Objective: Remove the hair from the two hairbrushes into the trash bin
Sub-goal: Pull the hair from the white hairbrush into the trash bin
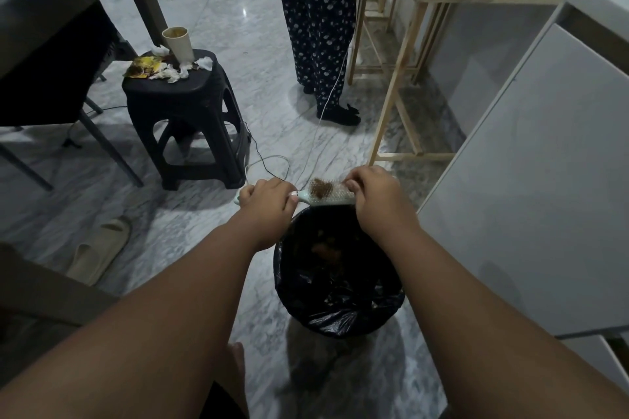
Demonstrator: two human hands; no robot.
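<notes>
Over the bin: both hands hold one hairbrush [326,196] level above the far rim of the trash bin [337,282], which is lined with a black bag.
Left hand: the left hand [269,197] has its fingers clenched round the pale handle, whose end pokes out past the fist.
Right hand: the right hand [372,189] sits at the head's far end, fingers curled onto the bristle bed; whether they already pinch any hair, I cannot tell.
Hair: a brown clump of hair [320,188] still sits on the bristles near the handle side, none of it lifted free.
Step in hand: by my read, this is the start of stripping the first brush, with the clump not yet pulled.
Next move: the right fingers need to get under the mat, peel it off the bristles and drop it straight down, keeping the brush over the opening.
Second brush: not in sight from here.
Around: a black stool [183,119] with a paper cup [178,44] and crumpled tissues stands well apart to the left; a slipper [102,248] lies on the marble floor.
In the way: cables [272,163] trail across the floor just beyond the bin, and another person's legs [320,27] stand further off; nothing blocks the drop itself.
</notes>
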